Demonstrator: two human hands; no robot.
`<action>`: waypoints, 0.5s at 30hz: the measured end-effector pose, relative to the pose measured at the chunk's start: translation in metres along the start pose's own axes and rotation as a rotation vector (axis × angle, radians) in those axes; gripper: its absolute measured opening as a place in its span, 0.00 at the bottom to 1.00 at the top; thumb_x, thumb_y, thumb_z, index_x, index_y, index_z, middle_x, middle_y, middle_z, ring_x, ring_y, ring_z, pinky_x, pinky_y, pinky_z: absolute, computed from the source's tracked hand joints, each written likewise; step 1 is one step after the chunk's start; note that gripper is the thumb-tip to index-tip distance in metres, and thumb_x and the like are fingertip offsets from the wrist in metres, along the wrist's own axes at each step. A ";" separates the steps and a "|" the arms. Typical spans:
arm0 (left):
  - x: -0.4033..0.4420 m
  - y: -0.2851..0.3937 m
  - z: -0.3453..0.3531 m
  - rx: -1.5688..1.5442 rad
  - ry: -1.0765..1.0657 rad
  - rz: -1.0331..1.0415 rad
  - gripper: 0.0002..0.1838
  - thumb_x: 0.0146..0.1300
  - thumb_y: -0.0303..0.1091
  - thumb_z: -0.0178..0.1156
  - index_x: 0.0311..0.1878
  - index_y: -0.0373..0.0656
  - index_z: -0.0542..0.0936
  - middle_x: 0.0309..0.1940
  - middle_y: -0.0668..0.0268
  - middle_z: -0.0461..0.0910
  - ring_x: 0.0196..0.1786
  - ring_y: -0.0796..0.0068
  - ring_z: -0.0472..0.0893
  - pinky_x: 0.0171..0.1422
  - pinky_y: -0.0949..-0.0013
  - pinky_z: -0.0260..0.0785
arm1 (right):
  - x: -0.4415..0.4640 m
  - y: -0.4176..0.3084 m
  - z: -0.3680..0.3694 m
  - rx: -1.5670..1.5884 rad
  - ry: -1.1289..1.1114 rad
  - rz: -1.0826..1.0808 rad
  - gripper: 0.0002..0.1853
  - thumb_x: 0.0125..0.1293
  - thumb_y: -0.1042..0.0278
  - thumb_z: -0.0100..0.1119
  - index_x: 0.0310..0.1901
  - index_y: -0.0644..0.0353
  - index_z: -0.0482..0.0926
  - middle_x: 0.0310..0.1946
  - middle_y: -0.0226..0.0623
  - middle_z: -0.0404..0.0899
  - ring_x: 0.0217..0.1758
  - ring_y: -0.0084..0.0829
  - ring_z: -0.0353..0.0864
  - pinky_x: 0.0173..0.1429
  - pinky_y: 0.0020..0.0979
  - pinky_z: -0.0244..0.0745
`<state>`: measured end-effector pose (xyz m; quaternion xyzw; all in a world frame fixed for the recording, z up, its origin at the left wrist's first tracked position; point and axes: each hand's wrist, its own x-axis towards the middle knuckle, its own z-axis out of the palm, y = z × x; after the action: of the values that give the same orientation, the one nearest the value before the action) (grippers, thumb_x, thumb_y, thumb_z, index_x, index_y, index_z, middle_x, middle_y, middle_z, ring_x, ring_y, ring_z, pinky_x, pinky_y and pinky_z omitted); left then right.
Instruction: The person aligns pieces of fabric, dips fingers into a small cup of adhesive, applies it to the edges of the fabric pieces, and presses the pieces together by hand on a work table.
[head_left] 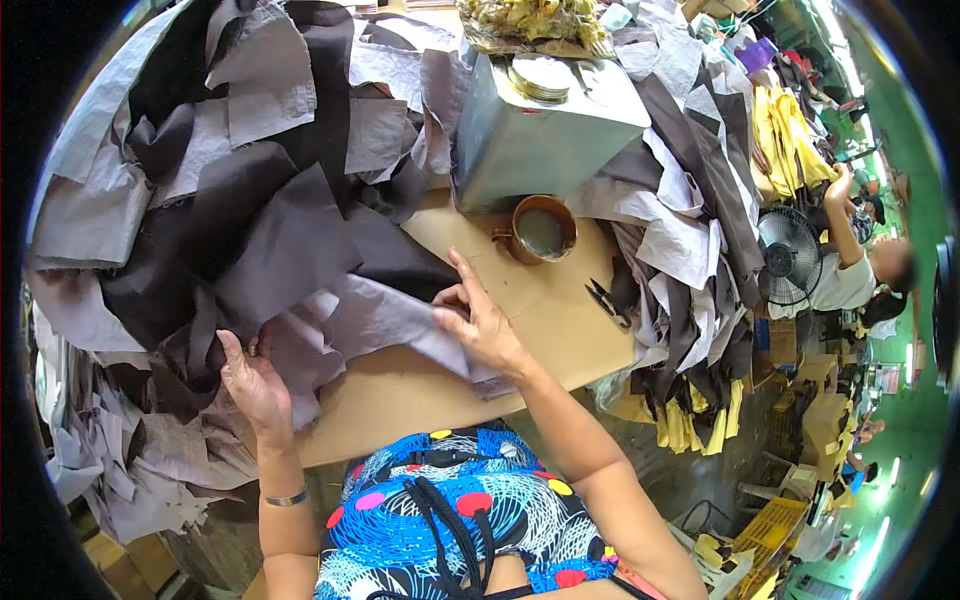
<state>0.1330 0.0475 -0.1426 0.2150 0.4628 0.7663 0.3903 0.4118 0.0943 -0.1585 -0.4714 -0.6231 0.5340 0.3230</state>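
My left hand [258, 388] is at the edge of a heap of dark cloth pieces [285, 235], thumb up and fingers curled at the cloth, the fingertips partly hidden. From there a greyish-lilac cloth piece [395, 320] stretches across to my right hand [485, 325]. The right index finger points out straight, while the thumb and bent fingers close at the cloth's upper edge. Part of this cloth hangs beneath the right hand, over the tan tabletop [560, 335].
Behind the right hand are a brown mug [541, 230] of greyish liquid and a metal tin [545, 125]. Black thread snips [608, 303] lie to the right. More cloth pieces [680, 230] drape over the right side. Beyond stand a fan [789, 255] and another person [845, 270].
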 end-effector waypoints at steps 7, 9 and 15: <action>0.003 -0.002 -0.009 0.032 -0.039 -0.010 0.20 0.67 0.45 0.51 0.45 0.34 0.77 0.46 0.62 0.77 0.49 0.69 0.74 0.60 0.58 0.64 | -0.040 0.015 0.013 -0.601 0.138 -0.224 0.53 0.41 0.73 0.67 0.70 0.56 0.46 0.49 0.46 0.73 0.53 0.48 0.73 0.59 0.41 0.64; 0.004 -0.003 -0.010 0.045 -0.039 -0.002 0.20 0.67 0.45 0.51 0.45 0.35 0.77 0.47 0.61 0.77 0.49 0.69 0.74 0.60 0.58 0.64 | -0.042 0.017 0.009 -0.531 0.184 -0.154 0.54 0.40 0.76 0.67 0.70 0.54 0.47 0.54 0.47 0.72 0.54 0.48 0.73 0.55 0.43 0.68; 0.001 -0.003 -0.005 0.061 -0.018 0.001 0.19 0.66 0.44 0.53 0.46 0.34 0.77 0.47 0.62 0.77 0.50 0.69 0.74 0.61 0.58 0.64 | -0.048 0.008 0.003 -0.471 0.233 -0.219 0.53 0.41 0.71 0.68 0.70 0.54 0.48 0.47 0.46 0.75 0.49 0.45 0.74 0.57 0.44 0.64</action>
<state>0.1303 0.0464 -0.1471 0.2339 0.4825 0.7502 0.3870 0.4280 0.0484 -0.1618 -0.5214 -0.7360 0.2787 0.3299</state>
